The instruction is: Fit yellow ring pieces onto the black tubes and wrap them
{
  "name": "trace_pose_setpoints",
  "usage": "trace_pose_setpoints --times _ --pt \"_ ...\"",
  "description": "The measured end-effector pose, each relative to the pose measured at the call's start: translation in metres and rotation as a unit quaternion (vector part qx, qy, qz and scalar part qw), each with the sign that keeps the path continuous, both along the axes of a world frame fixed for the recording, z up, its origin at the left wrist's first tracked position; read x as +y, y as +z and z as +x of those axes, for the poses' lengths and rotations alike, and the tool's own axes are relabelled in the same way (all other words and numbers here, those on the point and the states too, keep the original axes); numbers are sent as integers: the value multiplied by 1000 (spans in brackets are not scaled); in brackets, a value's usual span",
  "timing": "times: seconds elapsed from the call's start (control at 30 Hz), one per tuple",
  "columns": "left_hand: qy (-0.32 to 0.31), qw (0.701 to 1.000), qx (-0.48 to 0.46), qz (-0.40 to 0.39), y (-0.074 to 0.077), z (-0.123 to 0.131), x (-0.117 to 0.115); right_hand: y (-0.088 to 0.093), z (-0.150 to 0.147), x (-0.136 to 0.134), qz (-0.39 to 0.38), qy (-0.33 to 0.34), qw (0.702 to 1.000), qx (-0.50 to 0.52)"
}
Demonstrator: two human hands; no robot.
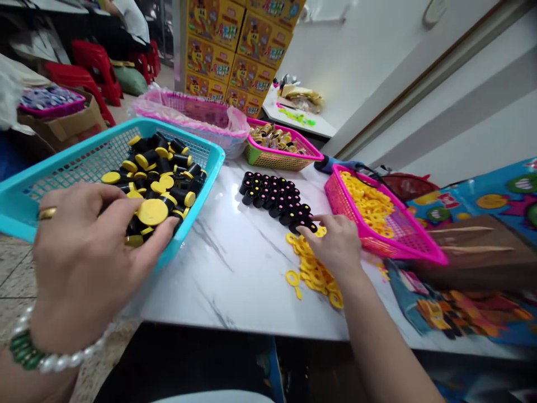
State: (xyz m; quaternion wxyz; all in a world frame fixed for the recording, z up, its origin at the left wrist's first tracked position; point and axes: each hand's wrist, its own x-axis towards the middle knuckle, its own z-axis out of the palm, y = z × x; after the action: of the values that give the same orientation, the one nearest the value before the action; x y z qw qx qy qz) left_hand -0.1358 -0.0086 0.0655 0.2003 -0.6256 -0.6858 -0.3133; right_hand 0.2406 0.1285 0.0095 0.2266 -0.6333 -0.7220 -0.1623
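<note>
My left hand (88, 252) is closed around a black cylinder with a yellow cap (151, 212), held at the near edge of the teal basket (50, 173), which holds several black pieces with yellow caps (161, 165). My right hand (335, 243) rests on a pile of yellow plastic rings (312, 268) on the white marble table (235, 268), its fingers curled and touching the end of a group of upright black cylinders (274, 196). What the right fingers hold, if anything, is hidden.
A pink basket of yellow rings (377, 212) sits right of the hand. Behind stand a pink-rimmed basket of gold-coloured parts (279, 145), a pink basket lined with plastic (197, 115), stacked yellow cartons (235, 50) and red stools (90, 67). A colourful printed sheet (474, 313) lies at right.
</note>
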Motion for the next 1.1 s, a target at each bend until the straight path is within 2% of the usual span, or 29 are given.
trace_pose_setpoints --times 0.1,0.2,0.3,0.37,0.43,0.53,0.63,0.7,0.73,0.83,0.9,0.97,1.1 --pt "3 999 -28 -45 -8 -13 11 -14 2 13 -38 -2 998 -40" --pt "-15 999 -42 1 -14 -15 13 -12 -2 12 -44 9 998 -32" --pt "-29 994 -66 85 -15 -14 4 3 -15 -6 -36 69 997 -1" --pt "-86 988 -42 119 -17 -5 -6 13 -33 -29 -47 137 989 22" --pt "-184 975 4 125 -21 12 -16 19 -58 -56 -84 213 972 54" --pt "-288 955 -13 63 -36 49 -23 18 -97 -92 -154 292 938 110" --pt "-310 945 -88 -49 -54 76 -21 12 -112 -112 -199 327 910 162" --pt "-317 931 -133 -120 -65 83 -15 8 -102 -118 -207 309 909 189" --pt "-320 924 -150 -144 -68 84 -13 6 -92 -121 -198 276 920 196" --pt "-322 913 -182 -174 -74 86 -7 -9 -54 -126 -119 114 975 148" --pt "-327 907 -196 -182 -74 88 -5 -22 -34 -130 -78 47 993 77" --pt "-337 896 -209 -198 -74 90 -3 -34 -25 -133 -56 39 997 29" --pt "-342 881 -225 -236 -72 90 -4 -39 -37 -135 -8 106 994 -32"
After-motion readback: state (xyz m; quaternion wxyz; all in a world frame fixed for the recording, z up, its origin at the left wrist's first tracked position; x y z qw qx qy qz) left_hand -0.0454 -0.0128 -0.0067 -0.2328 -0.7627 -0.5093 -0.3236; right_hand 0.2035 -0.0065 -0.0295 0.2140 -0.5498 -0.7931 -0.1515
